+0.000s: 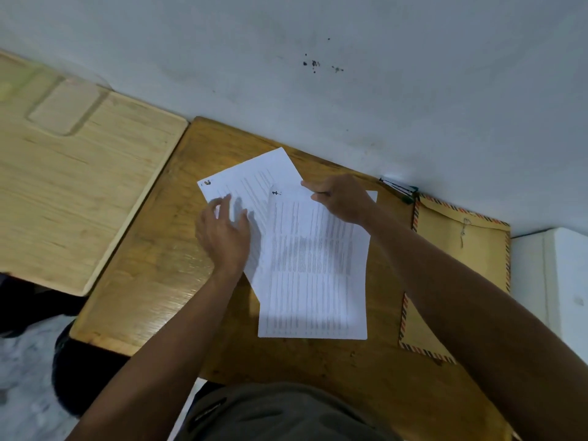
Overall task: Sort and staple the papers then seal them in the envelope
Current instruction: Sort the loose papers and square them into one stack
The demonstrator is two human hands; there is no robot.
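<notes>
Two printed white sheets lie overlapping on the brown wooden desk (pixel 152 281). The upper sheet (pixel 315 268) lies nearly straight; the lower sheet (pixel 248 179) is skewed to the left beneath it. My left hand (pixel 222 233) hovers over or rests on the lower sheet with fingers spread and relaxed. My right hand (pixel 340 198) pinches the top edge of the upper sheet between thumb and fingers. A brown envelope (pixel 458 249) with a striped border lies at the right, partly under my right forearm. A small stapler-like object (pixel 399 187) sits by the wall, blurred.
A lighter wooden desk (pixel 73 192) adjoins on the left, with a clear flat item on it. A grey wall (pixel 318 74) runs right behind the desk. A white cabinet or box (pixel 553 275) stands at the right. Floor and dark shapes show at lower left.
</notes>
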